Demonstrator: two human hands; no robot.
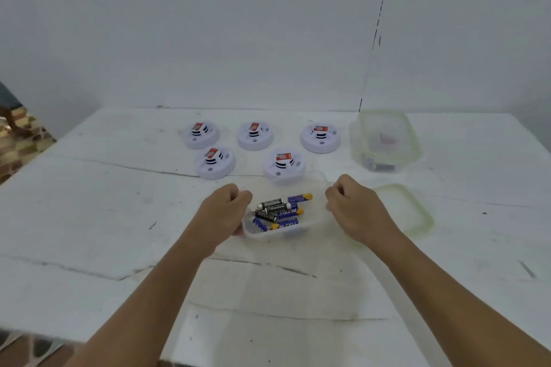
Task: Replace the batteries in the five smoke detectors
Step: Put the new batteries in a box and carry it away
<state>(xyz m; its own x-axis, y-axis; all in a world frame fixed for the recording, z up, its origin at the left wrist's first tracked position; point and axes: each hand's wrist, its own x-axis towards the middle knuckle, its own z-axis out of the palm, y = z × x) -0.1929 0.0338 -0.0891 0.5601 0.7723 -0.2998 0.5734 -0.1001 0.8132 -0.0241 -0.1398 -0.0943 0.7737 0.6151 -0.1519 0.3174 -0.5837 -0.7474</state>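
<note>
Five smoke detectors [254, 136], round white plastic, red labels: three toward table [89, 217] far edge, two nearer. Two clear containers. Near container [259, 234], mid-table: blue and black batteries [278, 211], count unclear. Left hand [222, 211], right hand [353, 207] grip its sides, fingers curled. Second container [384, 140], far right corner: contents indistinct. One green-rimmed lid [416, 211], flat beside right hand.

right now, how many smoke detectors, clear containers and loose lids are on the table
smoke detectors: 5, three in the back row, two in front
clear containers: 2, one at the back right, one with batteries between the hands
loose lids: 1, green-rimmed, at the right
total: 8
</note>
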